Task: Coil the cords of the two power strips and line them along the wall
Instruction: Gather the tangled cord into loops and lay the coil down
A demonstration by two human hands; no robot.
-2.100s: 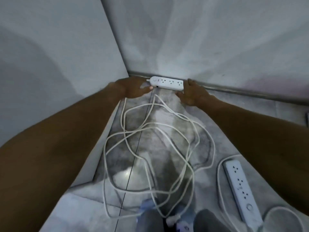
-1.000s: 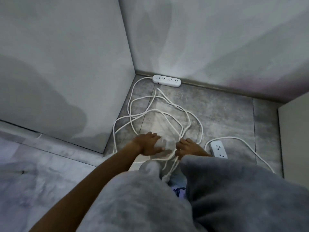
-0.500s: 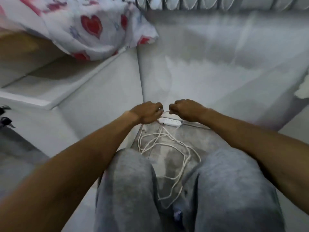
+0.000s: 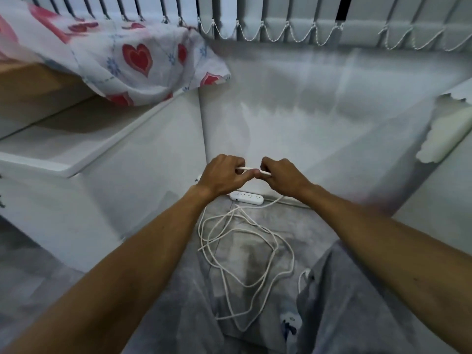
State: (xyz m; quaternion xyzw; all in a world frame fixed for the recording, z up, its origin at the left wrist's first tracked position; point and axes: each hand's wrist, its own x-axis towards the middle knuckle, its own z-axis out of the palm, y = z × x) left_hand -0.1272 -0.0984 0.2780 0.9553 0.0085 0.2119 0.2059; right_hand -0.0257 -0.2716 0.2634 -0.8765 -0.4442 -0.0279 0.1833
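1. Both hands are raised in front of the wall (image 4: 293, 118), close together. The left hand (image 4: 222, 176) and the right hand (image 4: 282, 178) each have their fingers closed on the same short stretch of white cord (image 4: 251, 170), which runs roughly level from one fist to the other.
2. The power strip (image 4: 247, 197) lies on the floor (image 4: 301, 226) below the hands, its long side against the foot of the wall, its long axis running left to right. Neither hand is clearly nearer; it sits under the gap between them.
3. The rest of the cord (image 4: 245, 251) sprawls in loose, crossing loops on the floor between the hands and the person's knees, still uncoiled. One strand leaves the strip's right end and rises toward the right hand.
4. The coming move likely turns on this: the slack lies below and toward the person, so gathering a loop means drawing cord up from there.
5. Hard to make out: which loop feeds the held stretch, and where the plug is. A small bit of white cord (image 4: 302, 277) shows by the right knee; the second strip is not visible, and grey trousers (image 4: 344, 302) cover that part of the floor.
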